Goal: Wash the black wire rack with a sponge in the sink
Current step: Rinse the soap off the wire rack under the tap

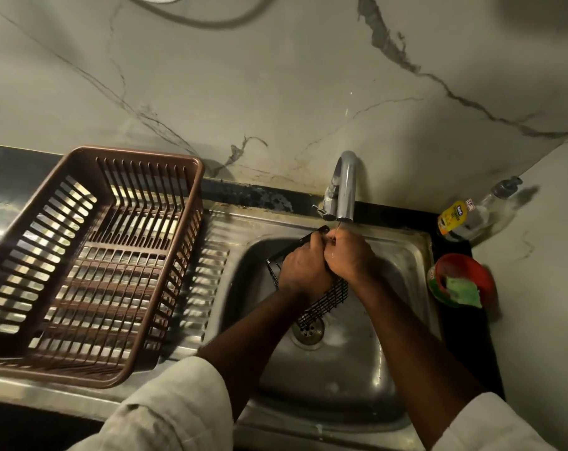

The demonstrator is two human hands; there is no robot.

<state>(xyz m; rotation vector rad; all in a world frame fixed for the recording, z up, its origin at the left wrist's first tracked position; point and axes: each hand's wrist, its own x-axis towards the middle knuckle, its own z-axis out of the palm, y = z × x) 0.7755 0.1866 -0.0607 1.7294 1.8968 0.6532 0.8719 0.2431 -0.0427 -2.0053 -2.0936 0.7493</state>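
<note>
left hand [303, 268], right hand [349, 258]: both grip black wire rack [328, 299] | position: tilted over sink [341, 369], under faucet [346, 187]

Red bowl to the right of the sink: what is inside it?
A green sponge lies inside the red bowl. The bowl's bottom under the sponge is covered, so anything there cannot be seen.

Two hands at mid-frame: left hand [303, 271], right hand [347, 255]. One black wire rack [328, 299], one sink [406, 320], one tap [346, 187], all at centre. One brown slatted basket [139, 154] at frame left. At right edge, one pump bottle [464, 219], one red tub [471, 265], one green sponge [461, 289].
</note>
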